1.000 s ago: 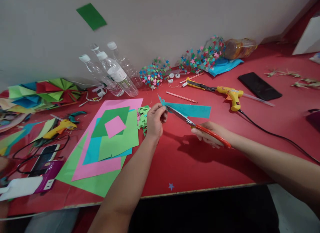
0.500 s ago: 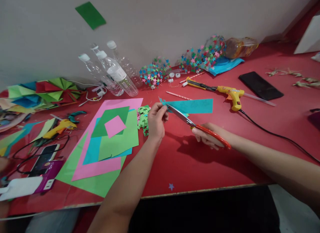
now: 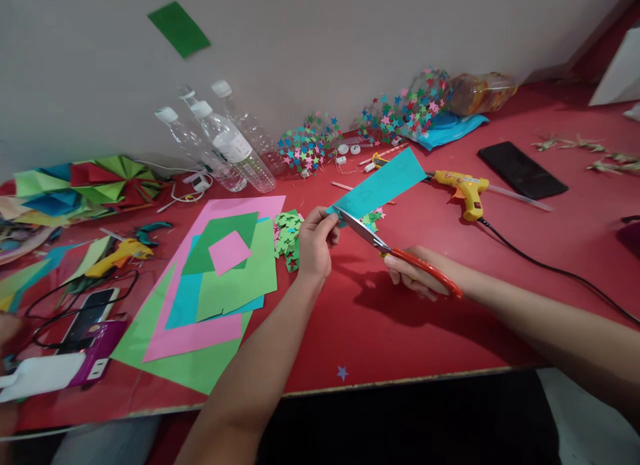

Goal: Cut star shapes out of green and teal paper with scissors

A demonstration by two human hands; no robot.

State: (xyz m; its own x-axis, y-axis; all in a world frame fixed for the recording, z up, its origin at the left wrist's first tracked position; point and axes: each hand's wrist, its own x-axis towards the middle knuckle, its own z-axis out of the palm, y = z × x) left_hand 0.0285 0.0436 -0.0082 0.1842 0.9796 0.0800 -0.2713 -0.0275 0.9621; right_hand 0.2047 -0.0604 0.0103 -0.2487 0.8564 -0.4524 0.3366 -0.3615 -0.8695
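A teal paper strip (image 3: pixel 387 183) is pinched at its near left end by my left hand (image 3: pixel 319 238), and its free end slants up to the right. In my right hand (image 3: pixel 410 270) is a pair of scissors (image 3: pixel 425 272) with red handles. The blades point up and left, their tips at the strip's end beside my left fingertips. Small green paper stars (image 3: pixel 289 235) lie in a pile left of my left hand. A few more stars (image 3: pixel 373 218) show below the strip, partly hidden by it.
Stacked coloured paper sheets (image 3: pixel 235 288) lie at left. A yellow glue gun (image 3: pixel 465 188) with a cord and a black phone (image 3: pixel 523 170) are at right. Plastic bottles (image 3: pixel 233 145) and star-covered clear balls (image 3: pixel 305 148) stand along the wall. Another person's hand (image 3: pixel 9 328) shows at far left.
The teal strip has swung from nearly level to slanting up and right, uncovering some stars under it. My hands and the scissors have stayed almost in place.
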